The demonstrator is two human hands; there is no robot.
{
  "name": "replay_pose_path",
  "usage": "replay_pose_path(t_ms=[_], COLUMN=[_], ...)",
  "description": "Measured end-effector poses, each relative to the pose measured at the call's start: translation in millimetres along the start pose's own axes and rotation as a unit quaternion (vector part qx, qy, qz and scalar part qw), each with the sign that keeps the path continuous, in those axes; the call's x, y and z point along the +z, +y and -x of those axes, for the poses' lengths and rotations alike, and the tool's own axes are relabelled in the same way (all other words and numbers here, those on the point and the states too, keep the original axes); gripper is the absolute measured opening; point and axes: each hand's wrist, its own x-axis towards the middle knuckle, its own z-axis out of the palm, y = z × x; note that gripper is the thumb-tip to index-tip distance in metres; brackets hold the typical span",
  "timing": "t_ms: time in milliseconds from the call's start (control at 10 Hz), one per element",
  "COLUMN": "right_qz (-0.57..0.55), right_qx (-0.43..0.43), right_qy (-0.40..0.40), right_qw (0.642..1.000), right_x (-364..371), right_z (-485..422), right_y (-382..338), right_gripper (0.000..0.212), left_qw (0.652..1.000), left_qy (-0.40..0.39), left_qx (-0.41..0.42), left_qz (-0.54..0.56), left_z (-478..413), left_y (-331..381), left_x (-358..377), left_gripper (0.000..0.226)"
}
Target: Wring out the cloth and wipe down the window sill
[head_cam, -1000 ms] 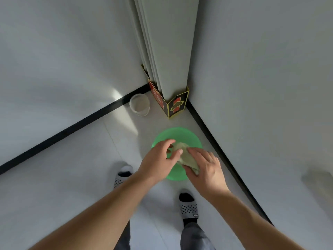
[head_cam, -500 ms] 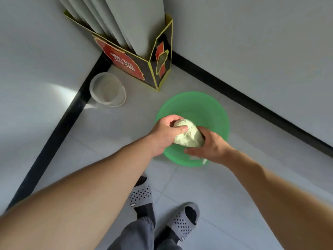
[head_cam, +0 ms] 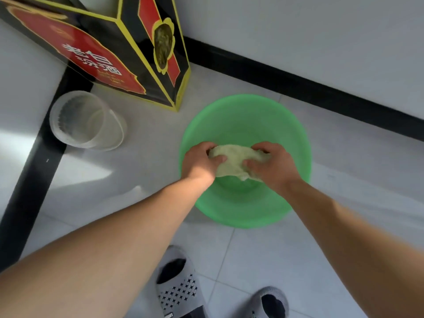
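Observation:
A pale yellow-green cloth (head_cam: 232,160) is bunched up over a green plastic basin (head_cam: 247,115) that stands on the tiled floor. My left hand (head_cam: 199,162) grips the cloth's left end with fingers curled round it. My right hand (head_cam: 273,166) grips the right end the same way. Both hands hover above the middle of the basin. No window sill is in view.
A clear plastic container (head_cam: 86,121) sits on the floor to the left of the basin. A black, red and yellow cardboard box (head_cam: 110,53) stands in the corner behind it. Black skirting (head_cam: 321,88) runs along the white walls. My slippered feet (head_cam: 177,288) are just below.
The view has dropped closer to the basin. My hands have spread apart along the cloth, which now stretches sideways between them instead of being held as a ball.

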Motion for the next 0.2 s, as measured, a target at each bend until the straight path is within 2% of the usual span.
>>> replay_pose_path(t_ms=[100, 200], right_qz=[0.114, 0.136], right_qx=[-0.048, -0.057], right_qy=[0.024, 0.066], right_qw=[0.992, 0.987], right_x=[7, 4], right_z=[5, 15], right_y=[2, 4], right_gripper=[0.04, 0.034], left_qw=[0.993, 0.987], left_qy=[0.002, 0.027], left_qx=[0.029, 0.081], left_qz=[-0.118, -0.139], left_z=[3, 13], left_y=[4, 11], left_x=[-1, -7], left_gripper=[0.043, 0.044])
